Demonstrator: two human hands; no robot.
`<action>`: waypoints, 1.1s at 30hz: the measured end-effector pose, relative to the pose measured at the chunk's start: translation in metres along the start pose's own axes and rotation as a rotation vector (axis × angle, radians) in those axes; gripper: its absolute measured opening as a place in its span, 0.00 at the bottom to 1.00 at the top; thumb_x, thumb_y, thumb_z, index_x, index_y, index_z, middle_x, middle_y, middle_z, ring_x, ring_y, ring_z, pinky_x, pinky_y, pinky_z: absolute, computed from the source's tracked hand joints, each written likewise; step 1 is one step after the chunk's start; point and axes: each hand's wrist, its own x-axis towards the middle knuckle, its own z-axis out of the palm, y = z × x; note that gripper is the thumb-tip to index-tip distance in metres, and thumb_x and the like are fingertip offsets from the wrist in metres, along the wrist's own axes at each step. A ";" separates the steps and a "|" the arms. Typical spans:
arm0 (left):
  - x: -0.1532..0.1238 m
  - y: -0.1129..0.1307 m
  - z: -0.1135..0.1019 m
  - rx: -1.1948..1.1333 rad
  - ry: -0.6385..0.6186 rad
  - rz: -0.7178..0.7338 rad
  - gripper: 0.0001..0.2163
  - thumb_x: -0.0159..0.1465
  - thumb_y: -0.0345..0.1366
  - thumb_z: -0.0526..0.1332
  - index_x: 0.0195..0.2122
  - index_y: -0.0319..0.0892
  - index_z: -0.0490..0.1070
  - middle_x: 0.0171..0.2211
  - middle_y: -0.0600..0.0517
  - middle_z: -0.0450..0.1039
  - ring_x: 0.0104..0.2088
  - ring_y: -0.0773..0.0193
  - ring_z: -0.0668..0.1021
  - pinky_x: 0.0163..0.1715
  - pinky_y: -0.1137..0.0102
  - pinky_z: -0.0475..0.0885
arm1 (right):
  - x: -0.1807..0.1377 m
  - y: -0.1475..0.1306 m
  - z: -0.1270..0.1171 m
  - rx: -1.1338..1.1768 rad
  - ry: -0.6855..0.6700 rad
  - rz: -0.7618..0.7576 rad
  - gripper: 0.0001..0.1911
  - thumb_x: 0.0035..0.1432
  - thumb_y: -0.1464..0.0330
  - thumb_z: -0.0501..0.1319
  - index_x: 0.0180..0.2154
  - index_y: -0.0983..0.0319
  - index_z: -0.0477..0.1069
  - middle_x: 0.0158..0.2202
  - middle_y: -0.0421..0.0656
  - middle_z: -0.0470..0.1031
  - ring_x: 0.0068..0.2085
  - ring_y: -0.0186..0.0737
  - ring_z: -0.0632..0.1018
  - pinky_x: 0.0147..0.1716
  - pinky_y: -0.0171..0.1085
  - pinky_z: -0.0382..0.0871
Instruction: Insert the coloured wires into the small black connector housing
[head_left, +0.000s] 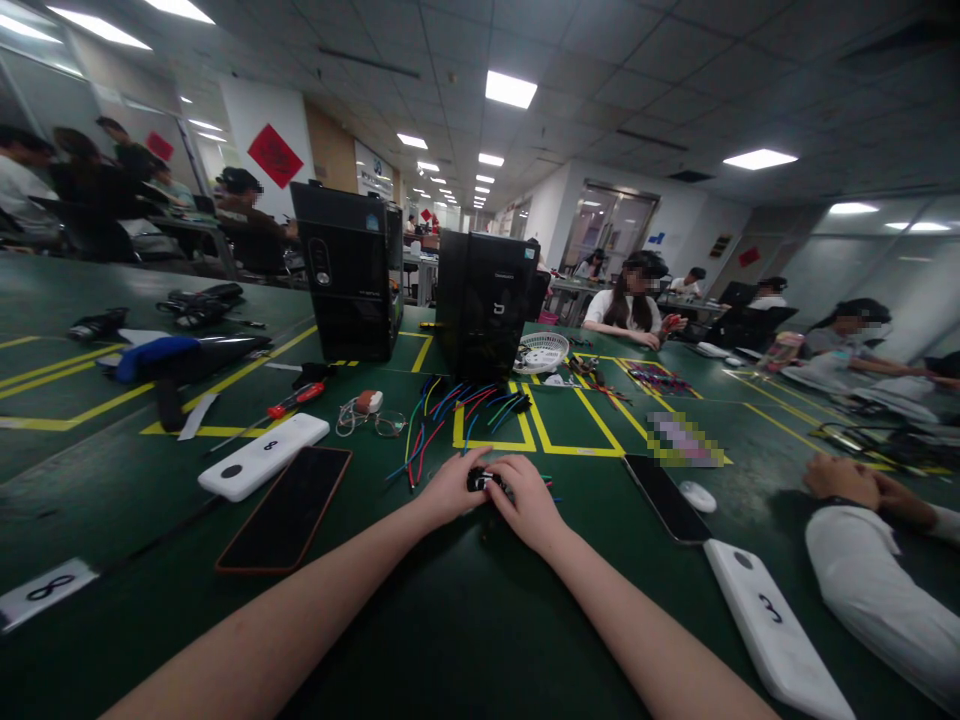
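My left hand [448, 488] and my right hand [529, 500] meet at the middle of the green table [465, 620], fingers curled. Between them they pinch a small black part [481, 481] with a bit of white on it. Just beyond the hands lies a bundle of coloured wires [450, 415], red, blue, green and black. A few thin wire ends show to the right of my right hand.
Two black computer towers [349, 270] [484, 300] stand behind the wires. A phone [289, 508] and a white box marked 8 [262, 456] lie left; another phone [664, 497] and a white box marked 3 [772, 620] lie right. A neighbour's arms [870, 540] rest at right. A white basket [541, 352] sits farther back.
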 end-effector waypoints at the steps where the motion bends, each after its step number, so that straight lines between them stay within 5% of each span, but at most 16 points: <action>1: 0.000 0.000 0.000 0.004 -0.010 0.019 0.30 0.54 0.32 0.63 0.58 0.43 0.56 0.51 0.46 0.69 0.52 0.54 0.70 0.56 0.58 0.59 | 0.000 0.002 0.003 -0.005 0.019 0.039 0.08 0.58 0.72 0.54 0.40 0.60 0.68 0.40 0.45 0.70 0.44 0.41 0.68 0.45 0.41 0.62; 12: -0.002 0.013 -0.008 0.009 -0.131 0.027 0.33 0.55 0.34 0.63 0.61 0.45 0.52 0.56 0.47 0.64 0.57 0.52 0.65 0.60 0.55 0.49 | 0.003 0.015 0.017 0.000 0.033 0.255 0.06 0.53 0.75 0.54 0.31 0.61 0.67 0.37 0.44 0.70 0.41 0.42 0.69 0.43 0.42 0.62; 18: -0.002 0.008 -0.004 -0.026 -0.129 0.047 0.35 0.55 0.34 0.64 0.62 0.47 0.49 0.54 0.48 0.67 0.56 0.53 0.66 0.61 0.54 0.47 | 0.005 0.017 0.003 0.071 0.246 0.291 0.09 0.59 0.71 0.49 0.38 0.62 0.66 0.37 0.46 0.70 0.41 0.41 0.70 0.43 0.41 0.63; 20: -0.002 0.004 -0.002 -0.038 -0.091 0.030 0.35 0.55 0.33 0.63 0.62 0.45 0.50 0.52 0.47 0.69 0.56 0.53 0.66 0.60 0.55 0.51 | 0.005 0.014 -0.007 0.076 0.163 0.210 0.10 0.60 0.71 0.49 0.39 0.62 0.67 0.37 0.45 0.70 0.41 0.39 0.70 0.43 0.39 0.64; 27: 0.000 -0.004 0.002 -0.070 0.008 -0.013 0.36 0.56 0.31 0.62 0.63 0.44 0.45 0.51 0.46 0.68 0.54 0.55 0.69 0.57 0.58 0.58 | -0.001 -0.004 -0.030 -0.032 -0.463 -0.036 0.14 0.54 0.77 0.53 0.40 0.61 0.72 0.40 0.44 0.73 0.44 0.38 0.71 0.47 0.37 0.61; 33: 0.000 -0.003 0.002 -0.051 0.004 0.008 0.35 0.57 0.31 0.61 0.63 0.45 0.45 0.51 0.48 0.69 0.54 0.56 0.68 0.58 0.57 0.55 | 0.001 -0.009 -0.038 -0.276 -0.607 0.071 0.17 0.50 0.77 0.56 0.42 0.62 0.71 0.43 0.47 0.72 0.46 0.42 0.71 0.47 0.39 0.61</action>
